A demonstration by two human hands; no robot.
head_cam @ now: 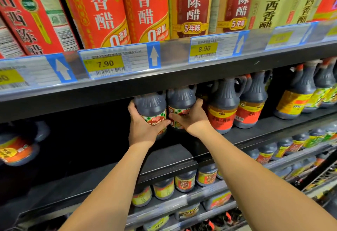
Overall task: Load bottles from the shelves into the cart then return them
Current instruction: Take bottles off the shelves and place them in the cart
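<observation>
Two dark soy sauce jugs with checked green labels stand side by side on the middle shelf (pixel 255 130). My left hand (pixel 144 126) grips the left jug (pixel 151 106) around its body. My right hand (pixel 191 119) grips the right jug (pixel 180 101) from its right side. Both arms reach forward from the bottom of the view. The jugs' caps are hidden behind the shelf edge above. No cart shows in the frame.
More dark jugs with red and yellow labels (pixel 224 106) stand right of my hands. Left of them the shelf is a dark gap, with one jug (pixel 18 148) at far left. Tall vinegar bottles (pixel 149 8) fill the shelf above. Smaller bottles (pixel 184 183) line lower shelves.
</observation>
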